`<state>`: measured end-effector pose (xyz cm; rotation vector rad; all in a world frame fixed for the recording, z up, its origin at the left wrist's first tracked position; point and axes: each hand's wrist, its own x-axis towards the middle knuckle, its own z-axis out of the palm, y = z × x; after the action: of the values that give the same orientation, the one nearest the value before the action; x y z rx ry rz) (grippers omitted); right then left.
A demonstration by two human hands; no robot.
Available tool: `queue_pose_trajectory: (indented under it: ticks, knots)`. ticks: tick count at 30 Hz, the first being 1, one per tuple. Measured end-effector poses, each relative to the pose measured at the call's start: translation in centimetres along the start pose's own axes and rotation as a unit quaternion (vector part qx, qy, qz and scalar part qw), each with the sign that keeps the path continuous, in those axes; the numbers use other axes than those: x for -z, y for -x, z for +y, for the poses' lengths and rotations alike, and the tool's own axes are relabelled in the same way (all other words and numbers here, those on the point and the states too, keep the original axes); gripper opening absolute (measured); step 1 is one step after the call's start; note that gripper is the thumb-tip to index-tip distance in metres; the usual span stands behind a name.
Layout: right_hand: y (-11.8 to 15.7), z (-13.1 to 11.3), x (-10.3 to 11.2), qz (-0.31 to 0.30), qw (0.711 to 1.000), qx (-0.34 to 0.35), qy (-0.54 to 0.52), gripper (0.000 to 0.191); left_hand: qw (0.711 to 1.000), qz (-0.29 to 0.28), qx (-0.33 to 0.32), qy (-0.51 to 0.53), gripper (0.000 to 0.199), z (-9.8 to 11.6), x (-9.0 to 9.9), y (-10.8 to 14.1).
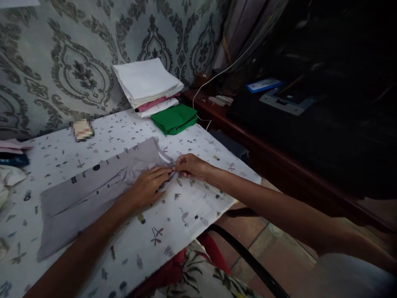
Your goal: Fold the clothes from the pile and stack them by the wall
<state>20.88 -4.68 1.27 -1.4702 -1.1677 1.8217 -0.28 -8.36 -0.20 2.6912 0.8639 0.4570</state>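
Observation:
A grey garment [89, 186] with small dark prints and a white band at its neckline lies on the patterned cloth. Creases and bunched fabric run across its middle toward my hands. My left hand [151, 182] rests on the bunched part with its fingers stretched out, their tips close to the other hand. At the garment's right end, my right hand [190, 166] is closed in a pinch on the fabric near the neckline. The pinched bit of fabric is partly hidden by the fingers.
Folded white cloths [149, 80] are stacked by the wall, with a folded green cloth [174, 118] in front. A small blurred item [82, 129] stands at the back left. Other fabrics [10, 174] lie at the left edge. A dark red wooden edge [248, 145] borders the right.

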Motion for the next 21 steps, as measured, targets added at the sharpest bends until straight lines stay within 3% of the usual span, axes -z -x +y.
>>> queue_pose_trajectory:
  ticks: [4, 8, 13, 21]
  knots:
    - [-0.4, 0.7, -0.3, 0.023, 0.998, 0.044, 0.028, 0.033, 1.0, -0.01, 0.01, -0.014, 0.021, 0.0, -0.1, 0.2]
    - [-0.8, 1.3, -0.2, 0.063, 0.983, 0.106, 0.135, 0.026, 0.999, -0.023, 0.012, -0.035, 0.025, 0.5, 0.0, 0.3]
    - [0.0, 0.9, 0.1, 0.085, 0.947, 0.151, 0.272, 0.027, 0.997, -0.053, 0.026, -0.046, 0.037, 1.4, 0.2, 0.0]
    - [0.7, 1.6, 0.3, 0.104, 0.876, 0.266, 0.388, 0.02, 0.996, -0.045, 0.071, 0.012, 0.021, 1.8, 1.5, -1.0]
